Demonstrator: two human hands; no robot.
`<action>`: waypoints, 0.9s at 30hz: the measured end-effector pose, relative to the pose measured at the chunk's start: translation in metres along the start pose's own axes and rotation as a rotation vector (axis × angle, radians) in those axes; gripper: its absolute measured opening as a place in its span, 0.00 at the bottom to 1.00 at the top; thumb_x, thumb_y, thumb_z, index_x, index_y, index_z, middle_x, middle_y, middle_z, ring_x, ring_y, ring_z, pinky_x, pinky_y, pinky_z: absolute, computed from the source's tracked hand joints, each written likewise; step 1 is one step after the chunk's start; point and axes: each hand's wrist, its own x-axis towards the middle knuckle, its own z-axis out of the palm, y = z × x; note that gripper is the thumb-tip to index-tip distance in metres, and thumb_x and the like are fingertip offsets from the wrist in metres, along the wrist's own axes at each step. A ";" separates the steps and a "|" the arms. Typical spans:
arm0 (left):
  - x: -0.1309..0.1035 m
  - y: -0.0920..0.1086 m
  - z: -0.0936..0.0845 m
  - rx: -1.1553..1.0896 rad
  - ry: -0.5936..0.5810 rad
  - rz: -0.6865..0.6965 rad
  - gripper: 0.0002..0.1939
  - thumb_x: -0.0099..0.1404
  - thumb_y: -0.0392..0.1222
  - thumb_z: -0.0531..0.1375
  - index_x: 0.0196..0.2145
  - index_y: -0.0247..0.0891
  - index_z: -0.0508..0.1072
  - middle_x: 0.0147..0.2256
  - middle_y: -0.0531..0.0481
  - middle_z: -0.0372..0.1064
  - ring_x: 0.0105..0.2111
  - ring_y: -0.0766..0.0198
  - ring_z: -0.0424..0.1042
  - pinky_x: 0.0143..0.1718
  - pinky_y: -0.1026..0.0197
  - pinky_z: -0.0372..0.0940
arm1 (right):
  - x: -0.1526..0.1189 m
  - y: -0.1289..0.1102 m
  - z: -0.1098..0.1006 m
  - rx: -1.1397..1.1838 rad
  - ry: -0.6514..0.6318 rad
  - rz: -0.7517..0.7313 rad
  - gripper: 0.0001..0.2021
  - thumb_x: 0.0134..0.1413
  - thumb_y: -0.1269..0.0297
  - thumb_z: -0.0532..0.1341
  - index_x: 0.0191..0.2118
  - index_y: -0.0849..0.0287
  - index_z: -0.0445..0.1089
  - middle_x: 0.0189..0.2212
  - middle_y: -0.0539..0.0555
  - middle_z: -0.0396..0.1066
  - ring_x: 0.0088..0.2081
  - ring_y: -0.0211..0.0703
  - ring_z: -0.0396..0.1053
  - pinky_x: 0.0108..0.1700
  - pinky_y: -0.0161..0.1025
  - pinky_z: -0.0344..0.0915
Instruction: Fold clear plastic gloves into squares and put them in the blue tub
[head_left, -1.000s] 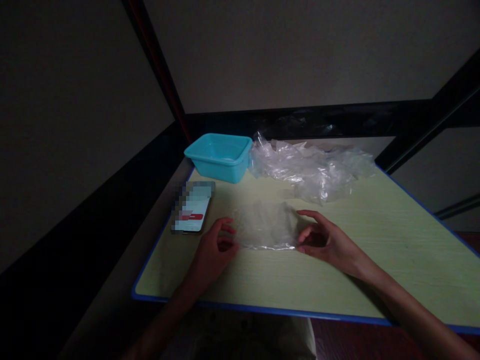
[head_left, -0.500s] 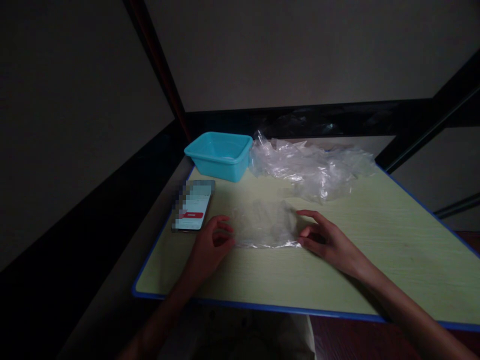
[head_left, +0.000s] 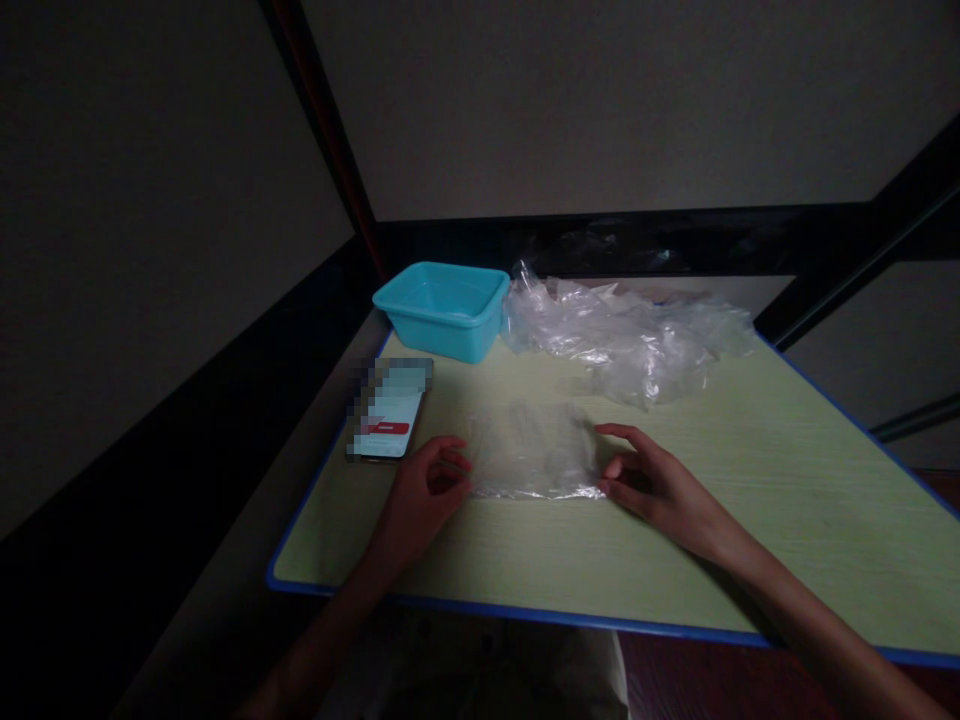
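Note:
A clear plastic bag [head_left: 532,450] lies flat on the table between my hands, its shiny near edge running from one hand to the other. My left hand [head_left: 433,480] pinches the near left corner between thumb and a curled finger. At the near right corner, my right hand [head_left: 641,475] has its thumb and a bent finger together on the plastic, with the index finger stretched out above. Behind the bag, a crumpled heap of clear plastic bags [head_left: 630,340] spreads over the back of the table.
A turquoise basin [head_left: 450,325] stands at the back left, touching or close to the heap. A phone with a lit screen [head_left: 391,410] lies at the left edge. The pale table [head_left: 787,510] has a blue rim; a dark-trimmed wall rises behind it.

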 end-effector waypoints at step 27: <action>-0.033 -0.021 -0.005 0.423 -0.107 0.463 0.14 0.58 0.33 0.55 0.42 0.39 0.74 0.31 0.51 0.75 0.32 0.65 0.74 0.39 0.64 0.68 | -0.010 0.003 0.005 -0.144 0.042 -0.051 0.22 0.50 0.61 0.57 0.51 0.61 0.56 0.23 0.47 0.63 0.23 0.38 0.63 0.26 0.35 0.61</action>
